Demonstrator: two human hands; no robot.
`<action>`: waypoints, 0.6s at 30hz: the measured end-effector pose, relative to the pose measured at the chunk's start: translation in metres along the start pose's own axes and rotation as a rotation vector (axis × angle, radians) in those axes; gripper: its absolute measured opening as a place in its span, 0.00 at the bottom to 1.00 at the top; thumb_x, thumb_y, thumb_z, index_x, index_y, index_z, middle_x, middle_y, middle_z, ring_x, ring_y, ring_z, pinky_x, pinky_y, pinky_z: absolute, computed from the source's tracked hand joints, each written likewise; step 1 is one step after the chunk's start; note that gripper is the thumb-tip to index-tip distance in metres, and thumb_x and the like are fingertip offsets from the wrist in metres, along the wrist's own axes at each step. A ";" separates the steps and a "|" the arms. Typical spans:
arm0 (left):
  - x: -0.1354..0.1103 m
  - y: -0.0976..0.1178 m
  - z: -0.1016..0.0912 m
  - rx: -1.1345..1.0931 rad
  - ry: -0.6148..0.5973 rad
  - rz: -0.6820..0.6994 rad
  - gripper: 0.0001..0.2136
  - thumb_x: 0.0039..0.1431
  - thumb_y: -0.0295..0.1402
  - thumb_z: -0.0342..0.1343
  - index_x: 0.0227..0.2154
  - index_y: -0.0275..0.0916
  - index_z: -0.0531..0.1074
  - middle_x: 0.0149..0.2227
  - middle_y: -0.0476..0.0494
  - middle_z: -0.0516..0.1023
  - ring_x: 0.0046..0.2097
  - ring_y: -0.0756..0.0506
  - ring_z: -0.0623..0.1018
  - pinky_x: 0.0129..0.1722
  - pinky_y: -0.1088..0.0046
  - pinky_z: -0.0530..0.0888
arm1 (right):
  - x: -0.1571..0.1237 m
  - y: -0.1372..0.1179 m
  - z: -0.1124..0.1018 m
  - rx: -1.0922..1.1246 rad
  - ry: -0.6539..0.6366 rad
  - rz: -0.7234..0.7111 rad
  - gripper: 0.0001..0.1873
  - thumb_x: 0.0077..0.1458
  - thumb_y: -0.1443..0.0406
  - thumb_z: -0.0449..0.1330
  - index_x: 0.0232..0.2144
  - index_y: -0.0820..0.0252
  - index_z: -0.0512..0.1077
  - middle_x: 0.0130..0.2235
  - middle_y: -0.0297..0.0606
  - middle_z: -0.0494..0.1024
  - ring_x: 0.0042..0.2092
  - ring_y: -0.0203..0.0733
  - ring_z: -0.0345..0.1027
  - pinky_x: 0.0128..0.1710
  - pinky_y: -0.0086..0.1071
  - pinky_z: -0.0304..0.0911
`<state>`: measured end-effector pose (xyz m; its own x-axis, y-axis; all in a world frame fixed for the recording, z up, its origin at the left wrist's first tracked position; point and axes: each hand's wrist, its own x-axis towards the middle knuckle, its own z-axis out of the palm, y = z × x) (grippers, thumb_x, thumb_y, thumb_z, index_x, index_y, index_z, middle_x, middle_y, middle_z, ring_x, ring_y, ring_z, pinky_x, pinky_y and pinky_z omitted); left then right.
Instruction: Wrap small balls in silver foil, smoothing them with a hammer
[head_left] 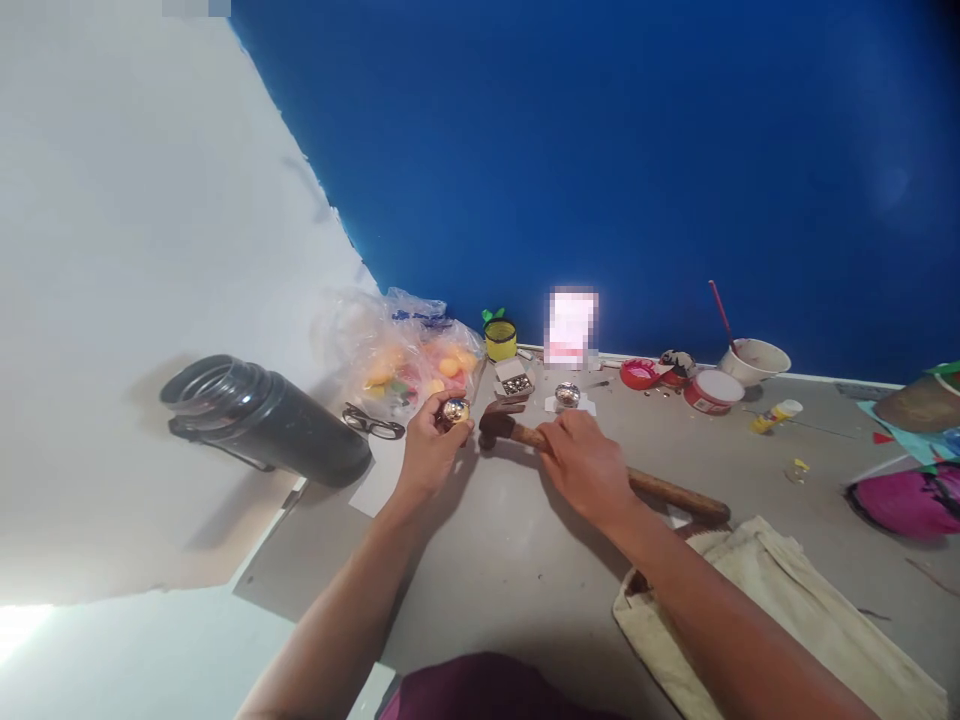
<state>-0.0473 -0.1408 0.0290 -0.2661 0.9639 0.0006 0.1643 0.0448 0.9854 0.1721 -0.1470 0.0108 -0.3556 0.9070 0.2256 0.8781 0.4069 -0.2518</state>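
Landmark: hammer [529, 436]. Right hand [589, 465]: fingers wrapped fully round its handle, metal head pointing left; whether it touches the desk [487, 560], cannot tell. Left hand [429, 448], just left of the hammer's head: fingers curled round a shiny ball [454, 410], its upper face exposed. Second ball [568, 394]: beyond the hammer. Box [525, 368] of small shiny pieces: beyond the hammer's head. Cloth [780, 590]: on the near side of the hammer's handle end.

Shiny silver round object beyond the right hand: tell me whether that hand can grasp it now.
Probably not: though the shiny silver round object sits close by, the right hand is wrapped around a wooden-handled claw hammer.
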 end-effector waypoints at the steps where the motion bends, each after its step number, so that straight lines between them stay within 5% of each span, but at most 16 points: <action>1: 0.001 -0.001 0.000 -0.002 -0.005 -0.011 0.20 0.47 0.28 0.61 0.46 0.38 0.74 0.28 0.54 0.73 0.26 0.52 0.70 0.28 0.76 0.67 | -0.001 0.001 -0.003 -0.006 0.120 0.004 0.07 0.63 0.67 0.58 0.42 0.57 0.74 0.44 0.45 0.74 0.49 0.50 0.65 0.32 0.33 0.55; 5: 0.002 -0.005 0.002 -0.082 -0.106 -0.029 0.22 0.46 0.30 0.63 0.47 0.36 0.73 0.27 0.54 0.73 0.26 0.52 0.70 0.28 0.75 0.68 | -0.003 0.003 -0.007 0.031 0.499 -0.019 0.09 0.66 0.65 0.57 0.47 0.58 0.74 0.42 0.45 0.76 0.45 0.49 0.66 0.38 0.35 0.60; 10: 0.000 -0.013 0.009 -0.234 -0.272 -0.076 0.18 0.44 0.30 0.66 0.42 0.36 0.76 0.33 0.49 0.76 0.28 0.53 0.71 0.29 0.74 0.70 | -0.003 0.003 -0.003 0.096 0.486 -0.121 0.10 0.66 0.64 0.58 0.49 0.59 0.73 0.41 0.43 0.80 0.43 0.47 0.71 0.41 0.36 0.64; 18: 0.003 -0.017 0.012 -0.205 -0.269 -0.079 0.18 0.45 0.30 0.66 0.42 0.36 0.76 0.32 0.50 0.75 0.26 0.53 0.70 0.28 0.73 0.70 | -0.001 0.007 -0.005 0.067 0.542 -0.149 0.10 0.66 0.65 0.58 0.47 0.60 0.74 0.40 0.43 0.81 0.42 0.48 0.72 0.42 0.37 0.65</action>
<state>-0.0399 -0.1355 0.0099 -0.0065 0.9954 -0.0951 -0.0486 0.0947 0.9943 0.1800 -0.1453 0.0137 -0.2438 0.6610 0.7097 0.8025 0.5484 -0.2350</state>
